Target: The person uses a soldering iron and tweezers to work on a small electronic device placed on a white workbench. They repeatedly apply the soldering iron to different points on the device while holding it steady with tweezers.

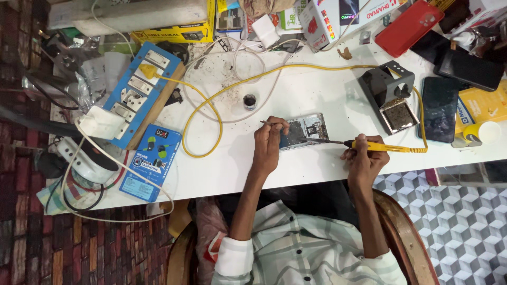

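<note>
An opened phone (307, 130) with its circuit board showing lies on the white table (296, 95). My left hand (268, 142) rests on the phone's left end and pinches thin metal tweezers (265, 123). My right hand (364, 155) grips a yellow soldering iron (377, 146), its dark tip reaching left onto the phone's lower right edge. The iron's yellow cord (253, 79) loops across the table to a plug in the blue switchboard (138, 89).
A black soldering stand (390, 92) with a sponge tray sits right of the phone. A dark phone (438, 108), a red phone case (409, 26), a small black pot (250, 101), a blue earphone pack (150, 161), boxes and tangled white cables crowd the table's edges.
</note>
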